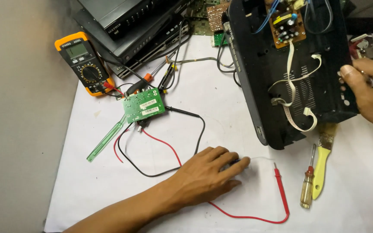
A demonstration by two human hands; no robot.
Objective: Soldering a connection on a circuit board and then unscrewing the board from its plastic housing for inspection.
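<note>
My left hand [208,172] pinches the black probe tip [241,162] on the white sheet [221,108], open space ahead; my right hand [370,92] grips the black plastic chassis's [264,77] edge.

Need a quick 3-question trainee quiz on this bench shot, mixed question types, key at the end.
1. True or false: the right hand grips the edge of the tilted black chassis.
2. What does the left hand cover on the white sheet?
A. the black probe
B. the green circuit board
C. the yellow-handled brush
3. Fill in: the red probe lies free on the sheet, its tip pointing ____ the chassis.

Key
1. True; the thumb presses its side wall.
2. A; only the probe's end shows past the fingertips, with the multimeter far off at the sheet's corner.
3. toward
</note>
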